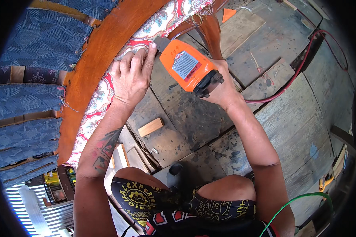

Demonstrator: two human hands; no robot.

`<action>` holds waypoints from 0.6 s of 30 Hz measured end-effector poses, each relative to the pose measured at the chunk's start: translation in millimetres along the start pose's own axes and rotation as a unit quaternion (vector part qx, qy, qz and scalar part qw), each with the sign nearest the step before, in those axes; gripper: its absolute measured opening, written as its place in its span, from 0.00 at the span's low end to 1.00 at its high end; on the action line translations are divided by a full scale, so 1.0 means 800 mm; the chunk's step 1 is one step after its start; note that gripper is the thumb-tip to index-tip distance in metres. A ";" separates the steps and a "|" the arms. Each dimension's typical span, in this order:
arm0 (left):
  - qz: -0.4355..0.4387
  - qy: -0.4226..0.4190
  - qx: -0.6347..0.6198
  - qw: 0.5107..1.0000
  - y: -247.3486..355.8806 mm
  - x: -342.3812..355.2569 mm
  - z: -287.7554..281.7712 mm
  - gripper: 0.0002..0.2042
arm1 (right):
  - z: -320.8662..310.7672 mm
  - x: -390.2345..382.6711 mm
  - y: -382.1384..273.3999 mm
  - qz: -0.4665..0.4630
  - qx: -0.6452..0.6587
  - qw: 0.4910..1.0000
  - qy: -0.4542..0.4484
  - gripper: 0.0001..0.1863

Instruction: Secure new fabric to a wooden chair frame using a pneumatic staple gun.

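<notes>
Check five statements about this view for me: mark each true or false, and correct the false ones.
1. The right hand grips the orange tool. True.
2. The floral fabric runs along the wooden frame. True.
3. The left hand is well clear of the floral fabric. False: it lies on it.
4. The red hose is left of the orange tool. False: it is to the right.
5. A small block lies on the boards. True.

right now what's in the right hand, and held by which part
The right hand holds the orange power tool beside its black end; the exact grip is hidden.
</notes>
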State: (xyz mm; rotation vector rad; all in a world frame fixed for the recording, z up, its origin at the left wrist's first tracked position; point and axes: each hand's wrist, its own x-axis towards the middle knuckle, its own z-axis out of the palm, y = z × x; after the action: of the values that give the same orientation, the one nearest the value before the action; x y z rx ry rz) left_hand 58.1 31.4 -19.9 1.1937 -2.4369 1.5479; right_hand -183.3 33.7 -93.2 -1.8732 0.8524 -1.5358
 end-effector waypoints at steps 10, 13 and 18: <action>-0.011 0.005 -0.002 1.000 0.000 -0.007 -0.005 0.31 | 0.003 -0.015 0.010 0.007 -0.006 1.000 0.024 0.26; -0.029 0.011 0.015 0.999 -0.002 -0.022 -0.005 0.31 | 0.010 -0.037 0.024 -0.004 -0.032 0.998 0.057 0.20; -0.020 0.024 0.012 0.999 -0.007 -0.025 -0.005 0.31 | 0.015 -0.039 0.015 -0.016 -0.029 0.998 0.048 0.21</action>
State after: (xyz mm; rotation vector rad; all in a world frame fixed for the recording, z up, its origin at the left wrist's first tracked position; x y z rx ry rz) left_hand 74.1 45.4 -21.3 1.1856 -2.3575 1.5796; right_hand -177.6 50.6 -123.8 -1.8759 0.9234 -1.6479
